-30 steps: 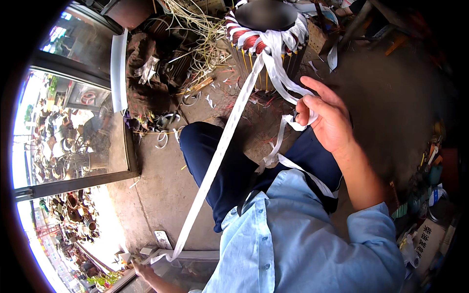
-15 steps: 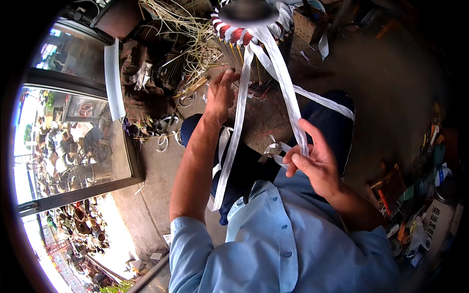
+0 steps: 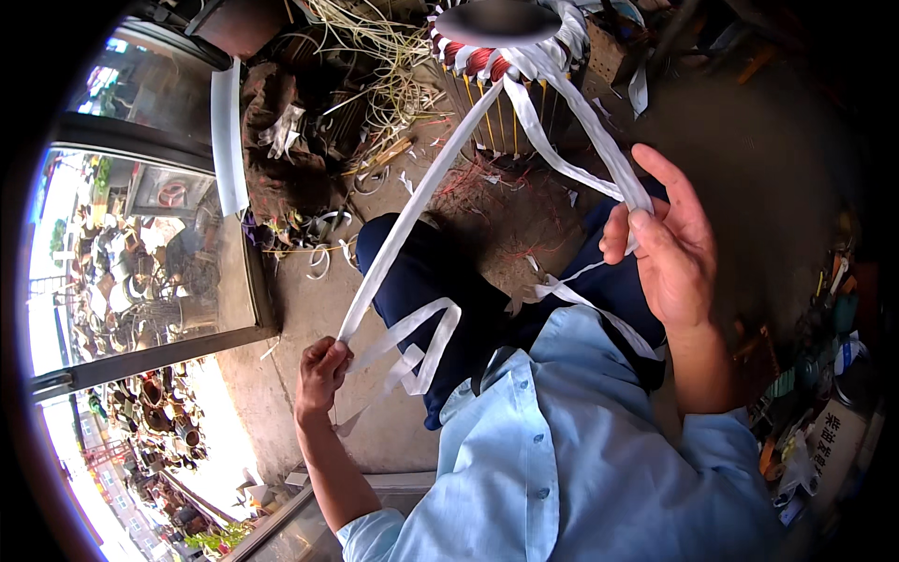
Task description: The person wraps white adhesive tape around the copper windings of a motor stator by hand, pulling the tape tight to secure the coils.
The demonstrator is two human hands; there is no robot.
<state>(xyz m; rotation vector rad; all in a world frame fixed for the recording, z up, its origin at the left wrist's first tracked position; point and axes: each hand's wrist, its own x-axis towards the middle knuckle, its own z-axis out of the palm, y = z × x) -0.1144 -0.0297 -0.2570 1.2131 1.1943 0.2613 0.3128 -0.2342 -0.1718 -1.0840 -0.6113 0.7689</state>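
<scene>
At the top of the view stands a motor stator (image 3: 510,117) with a dark round opening and red wire windings (image 3: 478,59) wrapped in white tape. Two runs of white cloth tape come off the windings toward me. My left hand (image 3: 323,377), down at the left, is closed on one white tape (image 3: 405,225), which stretches straight to the stator; its loose end hangs in folds over my left knee. My right hand (image 3: 672,253) pinches the other white tape (image 3: 592,117) between thumb and fingers, its index finger pointing up. A slack loop (image 3: 557,161) sags beside that run.
A tangle of pale strands (image 3: 398,66) lies left of the stator. Wire bits and tape scraps litter the concrete floor (image 3: 290,384). A glass-paned metal frame (image 3: 159,361) stands at left. Tools and a pale box (image 3: 833,436) sit at right.
My left hand has moved from beside the stator down and left, and now holds the left tape, drawn straight. My right hand has risen and moved right with its tape.
</scene>
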